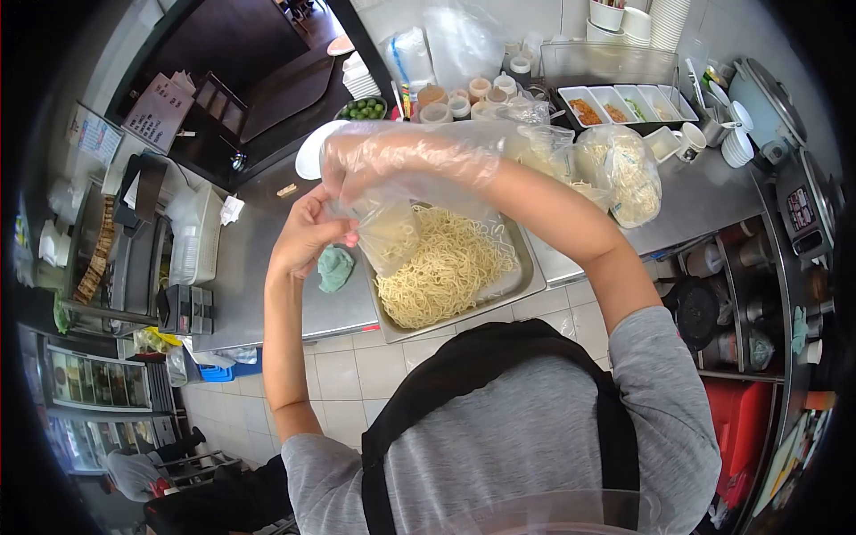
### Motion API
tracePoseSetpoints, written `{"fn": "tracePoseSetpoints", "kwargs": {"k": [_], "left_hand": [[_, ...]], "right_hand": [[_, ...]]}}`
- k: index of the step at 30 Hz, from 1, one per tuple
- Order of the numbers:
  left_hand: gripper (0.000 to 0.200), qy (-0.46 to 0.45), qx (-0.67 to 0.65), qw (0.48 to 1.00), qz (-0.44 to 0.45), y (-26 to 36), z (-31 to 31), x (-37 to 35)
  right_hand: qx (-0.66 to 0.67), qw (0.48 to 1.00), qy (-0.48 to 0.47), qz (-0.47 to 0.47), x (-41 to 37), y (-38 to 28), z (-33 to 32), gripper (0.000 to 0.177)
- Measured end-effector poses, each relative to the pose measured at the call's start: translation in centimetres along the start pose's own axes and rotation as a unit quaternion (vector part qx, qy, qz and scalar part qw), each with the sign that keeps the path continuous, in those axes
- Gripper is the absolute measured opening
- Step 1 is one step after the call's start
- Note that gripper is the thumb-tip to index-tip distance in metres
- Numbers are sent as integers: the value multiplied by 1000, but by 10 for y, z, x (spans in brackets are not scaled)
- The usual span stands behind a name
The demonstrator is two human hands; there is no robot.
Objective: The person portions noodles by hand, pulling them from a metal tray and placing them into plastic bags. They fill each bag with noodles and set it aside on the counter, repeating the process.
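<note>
A clear plastic bag (390, 239) hangs between my hands, over the left part of a metal tray (532, 272) of yellow noodles (446, 276). My left hand (309, 234) is bare and pinches the bag's edge with thumb and fingers. Loose clear plastic covers my right hand (357, 165), whose fingers are closed at the top of the same bag. Behind my hands, a white round plate (314, 152) is partly hidden. A crumpled green cloth (335, 268) lies just left of the tray.
Bagged noodles (624, 174) sit right of my right forearm. Behind are sauce bottles (435, 113), a bowl of green limes (364, 109) and a topping container (624, 105). A white basket (207, 236) stands at left. Another person (134, 473) is at the lower left.
</note>
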State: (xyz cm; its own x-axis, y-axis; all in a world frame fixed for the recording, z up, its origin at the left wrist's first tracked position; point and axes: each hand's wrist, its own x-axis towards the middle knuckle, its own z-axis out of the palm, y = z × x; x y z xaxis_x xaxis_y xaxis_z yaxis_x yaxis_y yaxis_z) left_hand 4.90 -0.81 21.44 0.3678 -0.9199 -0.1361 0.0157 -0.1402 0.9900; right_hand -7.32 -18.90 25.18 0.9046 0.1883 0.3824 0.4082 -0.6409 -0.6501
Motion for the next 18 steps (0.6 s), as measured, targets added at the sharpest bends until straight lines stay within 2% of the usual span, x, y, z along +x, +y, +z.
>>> {"fn": "tracePoseSetpoints", "kwargs": {"k": [1,3,4,7,10,13,14,16,18], "left_hand": [[56,4,-7,1000,-1,-3,-3,2],[55,12,-7,1000,-6,-4,-8,6],[56,16,-2,1000,-10,-3,-9,7],[60,-3,-19,1000,7,3,-7,11],[62,2,6,999,36,16,-20,22],[56,26,41,997,59,37,-59,40],[54,45,37,995,78,44,-75,50],[51,83,42,989,116,57,-103,70],[46,108,75,982,133,63,-140,97]], "right_hand": [[-26,996,-61,55,4,-7,-3,28],[-62,987,-82,122,14,-17,-7,27],[-103,982,-110,111,20,-29,-18,28],[-52,997,58,18,7,-25,-30,31],[7,965,249,-78,-1,-12,-36,24],[154,950,270,33,-35,-13,-37,28],[115,950,283,65,-47,-14,-35,24],[236,933,245,117,-72,0,-23,24],[203,935,236,170,-95,22,-7,23]]}}
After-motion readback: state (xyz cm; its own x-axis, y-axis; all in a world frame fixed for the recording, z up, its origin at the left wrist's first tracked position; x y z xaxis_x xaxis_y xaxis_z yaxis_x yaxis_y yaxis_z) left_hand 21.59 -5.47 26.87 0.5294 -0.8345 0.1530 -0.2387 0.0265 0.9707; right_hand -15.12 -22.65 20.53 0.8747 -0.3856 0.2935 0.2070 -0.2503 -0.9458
